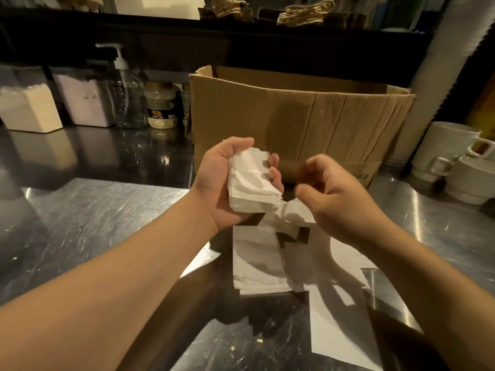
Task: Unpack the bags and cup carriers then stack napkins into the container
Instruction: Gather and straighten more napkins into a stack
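The stack of napkins (251,180) sits in the left hand (222,183), lifted off the surface (80,223) and in front of the cardboard box (294,116). The left fingers (276,172) curl round the stack's far edge with the thumb along the near side, so the stack is clamped but unevenly: its top sheets are rumpled and the layers are fanned out of line. The right hand (340,194) is just beside the stack, motion-blurred, its fingers bent; a crumpled loose napkin (297,212) lies under its palm, but whether the fingers pinch it cannot be told.

Directly below both hands, more loose napkins (257,263) lie in a rough pile on the surface, with a flat white sheet (342,330) nearer the person.

The main risk, as a judgement, is that the fanned stack slips: the grip presses only the edges, so the lower sheets could slide out and scatter onto the pile below. If the right hand tugs a sheet, thin paper may tear or drag its neighbours along. Rumpled sheets would also stack crooked in a container. Far to the left of the fingers stand two filled napkin containers (29,108), and stacked white cups (450,156) stand close on the right, where a wide sweep of the right arm could knock them.
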### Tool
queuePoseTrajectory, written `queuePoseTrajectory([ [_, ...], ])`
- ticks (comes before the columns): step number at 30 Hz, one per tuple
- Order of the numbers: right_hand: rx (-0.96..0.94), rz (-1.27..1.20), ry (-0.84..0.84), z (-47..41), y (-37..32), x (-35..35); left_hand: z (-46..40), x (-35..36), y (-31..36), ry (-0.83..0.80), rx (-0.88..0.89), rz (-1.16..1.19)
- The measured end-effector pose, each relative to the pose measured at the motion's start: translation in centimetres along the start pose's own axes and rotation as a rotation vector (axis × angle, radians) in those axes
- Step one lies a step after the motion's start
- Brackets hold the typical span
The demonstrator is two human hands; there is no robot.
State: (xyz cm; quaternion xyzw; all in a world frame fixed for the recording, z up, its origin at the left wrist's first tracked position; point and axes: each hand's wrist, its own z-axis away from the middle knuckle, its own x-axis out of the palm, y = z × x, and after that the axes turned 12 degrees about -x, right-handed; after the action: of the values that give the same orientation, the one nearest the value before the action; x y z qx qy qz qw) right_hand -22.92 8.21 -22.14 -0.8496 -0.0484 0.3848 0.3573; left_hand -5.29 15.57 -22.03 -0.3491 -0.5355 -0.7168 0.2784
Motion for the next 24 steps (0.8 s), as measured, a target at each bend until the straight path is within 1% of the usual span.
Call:
queuePoseTrajectory([
  [3, -0.016, 0.199, -0.243, 0.2, -0.3, 0.4, 0.2, -0.1, 0.3, -0.004, 0.033, -0.002],
  [4, -0.033, 0.229, -0.318, 0.4, -0.5, 0.6, 0.2, -0.1, 0.4, -0.003, 0.037, -0.004],
  [6, -0.043, 0.210, -0.427, 0.7, -0.9, 1.2, 0.1, -0.2, 0.4, 0.008, 0.041, 0.006],
  [9, -0.022, 0.209, -0.543, 0.9, -0.9, 2.1, 0.0, -0.2, 0.4, 0.046, 0.050, 0.013],
  [14, 0.013, 0.416, -0.663, 0.7, -0.5, 2.5, 0.0, -0.2, 0.3, 0.048, 0.049, -0.003],
  [16, 0.021, 0.452, -0.723, 0.7, -0.8, 2.4, -0.1, -0.3, 0.3, 0.049, 0.045, -0.005],
  [18, 0.028, 0.443, -0.751, 0.5, -1.2, 2.3, -0.1, -0.3, 0.3, 0.048, 0.036, -0.011],
  [24, -0.001, 0.328, -0.693, 0.5, -1.4, 2.5, -0.3, -0.3, 0.3, 0.057, 0.019, -0.031],
])
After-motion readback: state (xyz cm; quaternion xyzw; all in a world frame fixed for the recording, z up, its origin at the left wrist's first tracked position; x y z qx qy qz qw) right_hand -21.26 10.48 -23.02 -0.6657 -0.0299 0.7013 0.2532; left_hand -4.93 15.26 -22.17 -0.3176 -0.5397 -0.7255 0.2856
